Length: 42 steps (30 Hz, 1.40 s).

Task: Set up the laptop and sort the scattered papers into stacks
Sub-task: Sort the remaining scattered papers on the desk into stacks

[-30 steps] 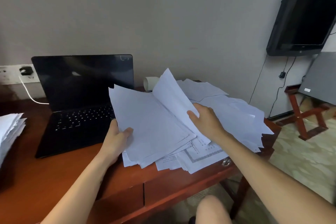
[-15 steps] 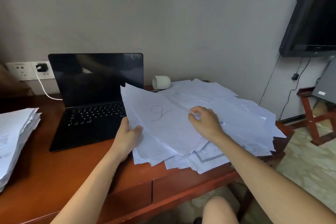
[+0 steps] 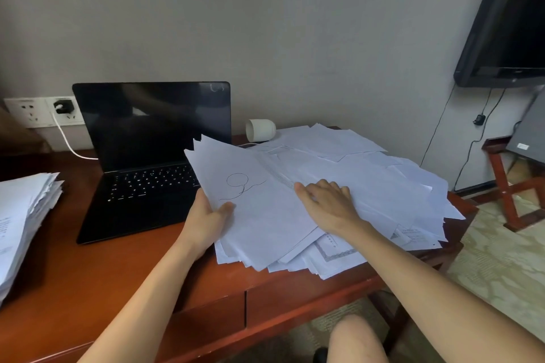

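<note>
A black laptop (image 3: 141,156) stands open on the wooden desk (image 3: 88,268), its screen dark. To its right lies a loose pile of white papers (image 3: 383,186). My left hand (image 3: 208,222) grips the left edge of a tilted bundle of sheets (image 3: 259,215); the top sheet bears a pen scribble. My right hand (image 3: 327,203) lies flat on the papers, fingers spread, pressing them down. A second stack of papers (image 3: 23,215) sits at the desk's left edge.
A white cup (image 3: 261,130) lies on its side behind the papers. A charger (image 3: 63,106) is plugged into the wall socket, its white cable running behind the laptop. A black TV (image 3: 507,23) hangs on the right wall above a red wooden stand (image 3: 510,186).
My right hand laid the lifted sheet down onto the bundle and now presses flat on the papers. The left hand kept its grip. The view shifted left, showing more of the left stack.
</note>
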Motion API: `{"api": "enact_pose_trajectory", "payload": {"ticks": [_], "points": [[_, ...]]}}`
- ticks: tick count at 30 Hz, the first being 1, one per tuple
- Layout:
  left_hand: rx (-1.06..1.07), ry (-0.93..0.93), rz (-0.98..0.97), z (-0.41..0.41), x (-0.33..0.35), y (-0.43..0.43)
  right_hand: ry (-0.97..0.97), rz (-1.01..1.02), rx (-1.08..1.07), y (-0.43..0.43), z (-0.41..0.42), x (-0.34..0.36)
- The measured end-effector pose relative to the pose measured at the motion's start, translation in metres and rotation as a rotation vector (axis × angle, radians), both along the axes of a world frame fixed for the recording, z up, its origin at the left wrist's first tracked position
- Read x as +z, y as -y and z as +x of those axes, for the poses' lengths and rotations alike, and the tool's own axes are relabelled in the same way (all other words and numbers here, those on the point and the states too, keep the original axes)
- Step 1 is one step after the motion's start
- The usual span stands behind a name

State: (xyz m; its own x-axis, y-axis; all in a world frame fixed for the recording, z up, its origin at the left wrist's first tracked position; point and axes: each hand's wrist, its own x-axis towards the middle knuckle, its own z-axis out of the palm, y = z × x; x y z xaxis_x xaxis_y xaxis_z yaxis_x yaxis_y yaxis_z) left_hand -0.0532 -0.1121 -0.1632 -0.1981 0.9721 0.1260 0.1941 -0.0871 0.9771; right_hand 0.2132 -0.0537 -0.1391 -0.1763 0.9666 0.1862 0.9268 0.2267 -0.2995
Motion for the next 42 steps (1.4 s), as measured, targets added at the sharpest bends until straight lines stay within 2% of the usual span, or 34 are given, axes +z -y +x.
{"api": "enact_pose_trajectory", "payload": {"ticks": [3,6,8,12,16,20,25,30,35,39,42], "points": [[0.012,0.026,-0.015,0.002,0.001,0.002,-0.062,0.069,-0.105,-0.014,0.005,-0.002],[0.009,0.051,0.007,0.003,0.002,0.004,0.054,-0.005,-0.114,-0.024,0.01,-0.006],[0.011,0.059,0.02,0.002,0.002,0.004,0.052,0.012,-0.083,-0.025,0.008,-0.005],[0.032,0.049,0.02,0.005,0.002,0.003,-0.164,-0.078,-0.04,-0.021,0.001,-0.005],[0.04,-0.019,-0.004,0.005,0.003,0.004,-0.238,-0.043,-0.053,-0.018,-0.001,-0.013],[0.01,-0.078,-0.033,-0.002,-0.001,0.0,-0.398,-0.022,-0.084,-0.014,0.0,-0.022],[0.006,-0.024,-0.051,0.001,0.005,0.002,-0.435,-0.04,-0.084,-0.009,0.0,-0.021],[0.109,0.003,0.065,0.007,0.012,0.009,-0.554,-0.126,-0.054,-0.003,-0.001,-0.01],[0.11,-0.097,0.251,0.012,0.041,0.02,-0.834,-0.22,0.114,0.001,-0.004,0.031],[0.154,-0.219,0.388,0.009,0.067,0.027,-1.07,-0.1,0.191,0.015,-0.021,0.057],[0.195,-0.227,0.441,-0.002,0.08,0.036,-1.149,-0.006,0.248,0.029,-0.038,0.066]]}}
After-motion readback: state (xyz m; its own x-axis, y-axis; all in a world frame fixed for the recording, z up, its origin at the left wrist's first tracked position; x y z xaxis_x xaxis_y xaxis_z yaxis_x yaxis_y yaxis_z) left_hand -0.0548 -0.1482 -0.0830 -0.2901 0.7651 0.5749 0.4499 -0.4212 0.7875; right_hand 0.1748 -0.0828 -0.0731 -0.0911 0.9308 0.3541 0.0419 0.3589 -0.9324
